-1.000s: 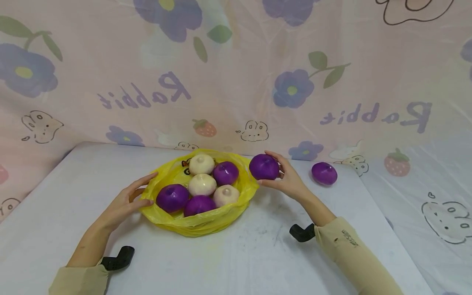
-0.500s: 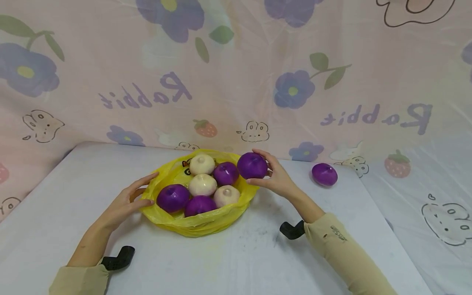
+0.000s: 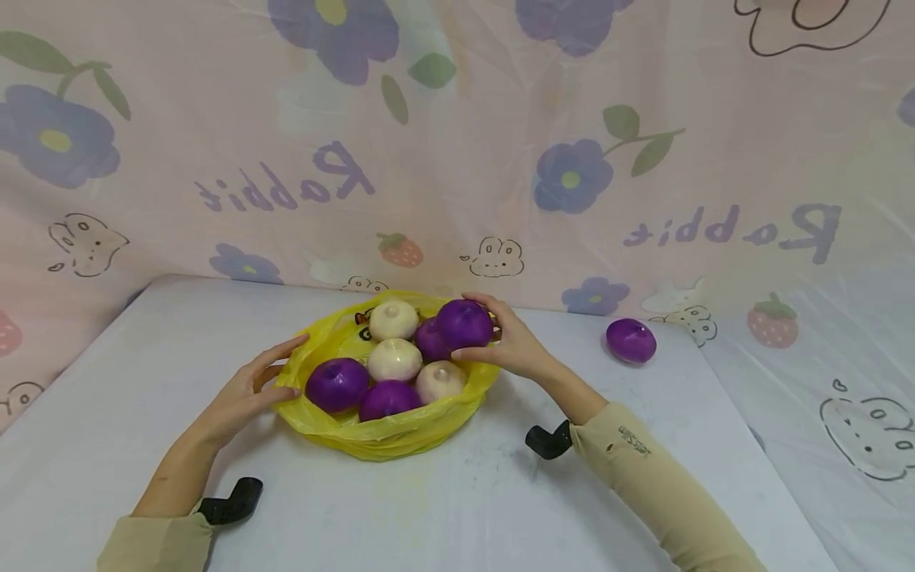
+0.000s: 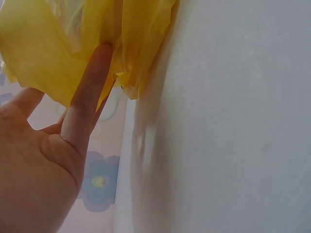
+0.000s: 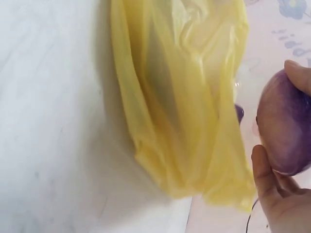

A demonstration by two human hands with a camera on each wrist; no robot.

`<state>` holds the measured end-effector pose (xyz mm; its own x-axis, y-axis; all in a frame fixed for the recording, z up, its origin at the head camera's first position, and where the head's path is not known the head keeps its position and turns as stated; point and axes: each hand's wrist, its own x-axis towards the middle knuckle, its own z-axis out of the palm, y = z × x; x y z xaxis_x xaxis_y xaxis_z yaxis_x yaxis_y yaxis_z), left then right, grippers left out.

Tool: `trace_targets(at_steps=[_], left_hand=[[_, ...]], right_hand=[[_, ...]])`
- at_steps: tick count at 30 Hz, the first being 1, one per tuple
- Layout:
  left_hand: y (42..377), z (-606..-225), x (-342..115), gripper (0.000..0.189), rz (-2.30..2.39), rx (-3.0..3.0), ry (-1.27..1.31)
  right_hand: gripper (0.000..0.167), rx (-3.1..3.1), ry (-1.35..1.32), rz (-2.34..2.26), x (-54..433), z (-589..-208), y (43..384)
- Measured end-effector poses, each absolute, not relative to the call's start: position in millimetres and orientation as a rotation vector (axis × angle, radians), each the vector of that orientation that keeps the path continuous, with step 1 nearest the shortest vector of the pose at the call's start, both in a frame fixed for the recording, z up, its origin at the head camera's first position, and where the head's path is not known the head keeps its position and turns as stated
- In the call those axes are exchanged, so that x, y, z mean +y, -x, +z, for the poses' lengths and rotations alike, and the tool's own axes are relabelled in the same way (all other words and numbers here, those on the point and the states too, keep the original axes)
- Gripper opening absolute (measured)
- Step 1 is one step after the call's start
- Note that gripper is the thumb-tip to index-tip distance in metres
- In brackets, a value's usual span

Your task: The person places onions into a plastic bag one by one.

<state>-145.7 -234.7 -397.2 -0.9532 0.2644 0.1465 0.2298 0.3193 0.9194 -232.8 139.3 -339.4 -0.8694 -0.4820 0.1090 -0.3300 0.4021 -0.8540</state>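
Observation:
A yellow plastic bag (image 3: 400, 437) stands with its mouth spread wide on the table. Inside lie several onions, both purple ones (image 3: 336, 384) and white ones (image 3: 394, 360). My right hand (image 3: 516, 343) holds another purple onion (image 3: 465, 324) between thumb and fingers over the bag's right side, where it partly covers an onion beneath. In the right wrist view the held onion (image 5: 286, 128) appears beside the bag's crumpled outer wall (image 5: 180, 107). At the left rim, my left hand (image 3: 239, 397) touches the bag with spread fingers; in the left wrist view one straight finger (image 4: 90, 92) presses its yellow plastic.
One more purple onion (image 3: 631, 342) lies alone on the white table (image 3: 443, 508), toward the back right. A printed cloth (image 3: 457, 159) with flowers and rabbits hangs behind the table. A black curved piece (image 3: 549, 440) sticks out at each sleeve cuff.
My right hand has carried the purple onion leftward, from beside the bag's right rim to over the onions inside. The left hand stays at the left rim.

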Motion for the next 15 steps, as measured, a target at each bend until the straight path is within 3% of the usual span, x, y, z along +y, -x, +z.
trace_targets(at_steps=[15], left_hand=[[144.1, -395.3, -234.3, 0.068, 1.765, 2.515, -0.463]], right_hand=[[0.084, 2.449, 0.853, -1.390, 102.0, -333.2, 233.8]])
